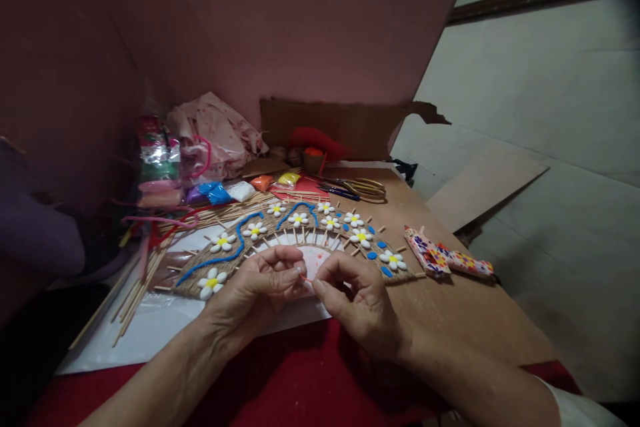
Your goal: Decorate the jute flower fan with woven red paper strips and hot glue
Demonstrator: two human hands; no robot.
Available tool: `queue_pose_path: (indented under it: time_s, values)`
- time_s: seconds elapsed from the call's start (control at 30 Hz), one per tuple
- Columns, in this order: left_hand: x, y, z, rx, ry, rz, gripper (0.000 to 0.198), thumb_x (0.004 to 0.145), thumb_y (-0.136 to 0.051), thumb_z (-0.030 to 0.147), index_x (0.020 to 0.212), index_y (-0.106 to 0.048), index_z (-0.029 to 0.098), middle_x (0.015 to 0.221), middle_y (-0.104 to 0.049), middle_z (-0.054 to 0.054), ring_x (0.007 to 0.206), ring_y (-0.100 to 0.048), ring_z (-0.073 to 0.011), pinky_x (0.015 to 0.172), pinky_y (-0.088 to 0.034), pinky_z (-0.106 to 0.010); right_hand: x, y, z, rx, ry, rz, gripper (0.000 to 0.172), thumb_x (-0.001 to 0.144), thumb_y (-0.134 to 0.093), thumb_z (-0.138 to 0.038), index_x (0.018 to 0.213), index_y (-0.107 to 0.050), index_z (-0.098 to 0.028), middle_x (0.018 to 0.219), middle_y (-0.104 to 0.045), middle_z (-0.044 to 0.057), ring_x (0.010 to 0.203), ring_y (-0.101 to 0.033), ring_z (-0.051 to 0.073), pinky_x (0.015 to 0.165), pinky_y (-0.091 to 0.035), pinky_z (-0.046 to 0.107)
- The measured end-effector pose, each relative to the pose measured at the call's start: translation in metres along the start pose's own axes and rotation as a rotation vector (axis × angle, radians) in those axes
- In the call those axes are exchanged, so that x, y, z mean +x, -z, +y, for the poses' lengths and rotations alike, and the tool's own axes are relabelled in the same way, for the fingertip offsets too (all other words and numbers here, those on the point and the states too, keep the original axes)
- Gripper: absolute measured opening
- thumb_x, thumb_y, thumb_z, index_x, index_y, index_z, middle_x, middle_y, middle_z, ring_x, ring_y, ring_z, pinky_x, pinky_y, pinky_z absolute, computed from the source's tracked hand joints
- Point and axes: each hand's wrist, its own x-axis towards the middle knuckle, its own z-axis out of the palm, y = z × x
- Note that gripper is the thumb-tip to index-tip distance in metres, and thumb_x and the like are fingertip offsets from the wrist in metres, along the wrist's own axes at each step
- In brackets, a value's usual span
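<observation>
My left hand [260,290] and my right hand [357,300] meet over the near edge of a half-round jute craft piece [295,233]. Between their pinched fingertips is a tiny red-orange bit of clay [305,278]. The craft piece lies on a white sheet [155,320]. It bears white clay flowers with yellow centres, blue clay cords and dots, and wooden sticks that fan out like rays. Its inner half-circle is pale pink. Both hands have fingers curled and pressed together.
Small bags of coloured clay [240,190] and loose wooden sticks [145,273] lie at the back left. Gold-handled scissors [363,187] rest behind the piece. Two painted clay figures [445,259] lie on the brown board at the right. A torn cardboard wall [350,123] stands behind.
</observation>
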Motion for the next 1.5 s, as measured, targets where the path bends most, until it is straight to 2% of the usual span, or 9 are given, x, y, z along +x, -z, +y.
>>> queue_pose_path:
  time_s: [0.23, 0.53, 0.77, 1.03, 1.33, 1.5]
  values:
    - [0.0, 0.003, -0.001, 0.002, -0.004, 0.004, 0.024, 0.058, -0.076, 0.004, 0.079, -0.067, 0.011, 0.072, -0.065, -0.003, 0.065, -0.062, -0.0115, 0.069, -0.052, -0.024, 0.0, 0.0, -0.001, 0.022, -0.04, 0.01, 0.015, 0.079, -0.051, -0.018, 0.065, -0.05, -0.018, 0.057, -0.048, -0.004, 0.049, -0.041, 0.007, 0.044, -0.034, 0.019]
    - [0.001, 0.001, 0.0, 0.01, 0.003, -0.003, 0.023, 0.058, -0.076, 0.005, 0.078, -0.067, 0.011, 0.072, -0.066, -0.003, 0.065, -0.062, -0.0112, 0.068, -0.051, -0.023, 0.001, -0.001, -0.003, 0.047, -0.055, 0.007, 0.015, 0.08, -0.051, -0.018, 0.065, -0.049, -0.019, 0.056, -0.046, -0.005, 0.048, -0.04, 0.007, 0.043, -0.033, 0.019]
    - [0.001, 0.0, -0.001, 0.0, -0.008, -0.015, 0.024, 0.058, -0.075, 0.002, 0.078, -0.066, 0.011, 0.071, -0.065, -0.002, 0.064, -0.061, -0.0103, 0.064, -0.051, -0.02, 0.001, -0.002, -0.001, 0.051, -0.037, 0.008, 0.014, 0.082, -0.052, -0.018, 0.067, -0.05, -0.019, 0.058, -0.051, -0.005, 0.049, -0.045, 0.007, 0.045, -0.035, 0.018]
    - [0.001, 0.0, -0.003, 0.013, 0.007, -0.006, 0.024, 0.057, -0.075, 0.001, 0.077, -0.065, 0.011, 0.072, -0.066, -0.002, 0.065, -0.061, -0.0107, 0.065, -0.05, -0.02, -0.002, -0.003, 0.005, -0.036, -0.022, -0.023, 0.015, 0.083, -0.054, -0.019, 0.069, -0.051, -0.019, 0.057, -0.049, -0.005, 0.047, -0.041, 0.007, 0.045, -0.033, 0.019]
    - [0.002, 0.004, -0.005, 0.08, -0.014, 0.043, 0.026, 0.059, -0.075, 0.003, 0.08, -0.065, 0.012, 0.072, -0.064, -0.002, 0.063, -0.061, -0.0104, 0.063, -0.05, -0.021, -0.005, -0.003, 0.008, -0.364, 0.232, -0.02, 0.007, 0.082, -0.052, -0.014, 0.076, -0.055, -0.016, 0.063, -0.059, 0.001, 0.055, -0.052, 0.011, 0.055, -0.038, 0.025]
    - [0.004, 0.007, -0.005, 0.089, -0.013, 0.03, 0.028, 0.055, -0.077, 0.003, 0.079, -0.065, 0.012, 0.072, -0.065, -0.002, 0.065, -0.062, -0.0112, 0.064, -0.049, -0.021, -0.004, -0.003, 0.008, -0.523, 0.299, 0.004, 0.001, 0.081, -0.054, -0.016, 0.083, -0.054, -0.015, 0.064, -0.059, 0.002, 0.054, -0.052, 0.012, 0.054, -0.037, 0.026]
